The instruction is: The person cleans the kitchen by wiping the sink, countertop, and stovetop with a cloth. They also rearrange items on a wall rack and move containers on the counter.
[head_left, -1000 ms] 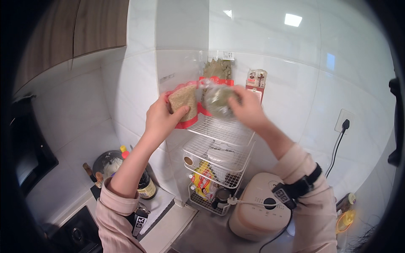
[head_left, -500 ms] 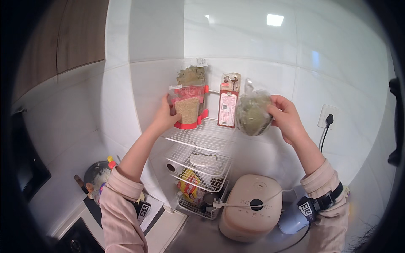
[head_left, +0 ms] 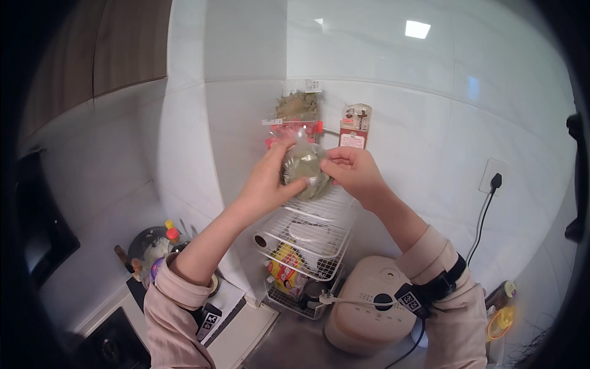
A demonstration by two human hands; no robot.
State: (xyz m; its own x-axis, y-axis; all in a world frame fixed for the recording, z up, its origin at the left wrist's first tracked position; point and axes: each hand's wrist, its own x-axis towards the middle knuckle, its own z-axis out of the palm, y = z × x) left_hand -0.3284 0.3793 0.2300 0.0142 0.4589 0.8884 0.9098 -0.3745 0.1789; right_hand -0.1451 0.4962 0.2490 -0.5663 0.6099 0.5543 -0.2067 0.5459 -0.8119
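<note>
A clear plastic bag with something greyish green inside [head_left: 309, 163] is held up between my two hands, above the top of a white wire rack [head_left: 319, 212]. My left hand [head_left: 267, 178] wraps its left side, the thumb across the front. My right hand [head_left: 357, 175] pinches its right edge. Behind the bag stand a clear packet of dried leaves [head_left: 297, 107] and a red pouch [head_left: 279, 131], largely covered by the bag and my left hand. To their right is a tall brown-red and white package [head_left: 354, 134], its lower part hidden by my right hand.
Lower rack tiers carry a yellow and red packet [head_left: 286, 270] and a roll [head_left: 261, 240]. A beige rice cooker [head_left: 362, 326] with its cord stands to the right. A wall socket holds a black plug [head_left: 496, 181]. At left are a pan [head_left: 147, 243] and bottles [head_left: 173, 234].
My right hand has brought the green bag leftward to the middle. My left hand has left the grain pouch on the rack and taken hold of the bag. The view has shifted slightly.
</note>
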